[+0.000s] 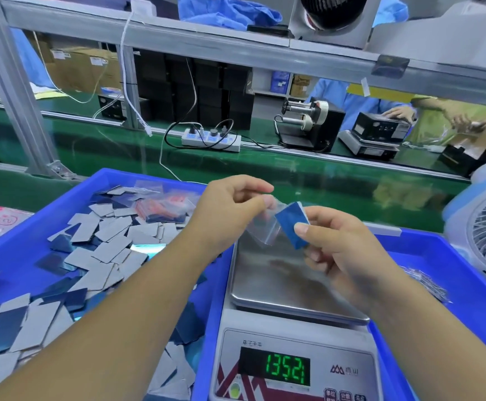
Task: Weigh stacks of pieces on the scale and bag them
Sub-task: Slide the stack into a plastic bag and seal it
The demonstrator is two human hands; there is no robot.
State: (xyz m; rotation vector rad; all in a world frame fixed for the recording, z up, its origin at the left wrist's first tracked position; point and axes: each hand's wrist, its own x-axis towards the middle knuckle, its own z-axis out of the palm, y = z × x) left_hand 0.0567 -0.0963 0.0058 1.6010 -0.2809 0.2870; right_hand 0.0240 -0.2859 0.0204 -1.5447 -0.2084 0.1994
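Right hand [340, 250] pinches a blue stack [291, 227] at the clear bag [262, 230] my left hand [230, 212] pinches above the scale [291, 287]; many loose pieces [100, 250] fill the bin, unbagged.

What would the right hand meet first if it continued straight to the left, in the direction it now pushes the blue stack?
Probably the clear bag, whose mouth the left hand pinches just beside the blue stack in the right hand. The stack's edge seems at the opening already; depth is hard to judge.
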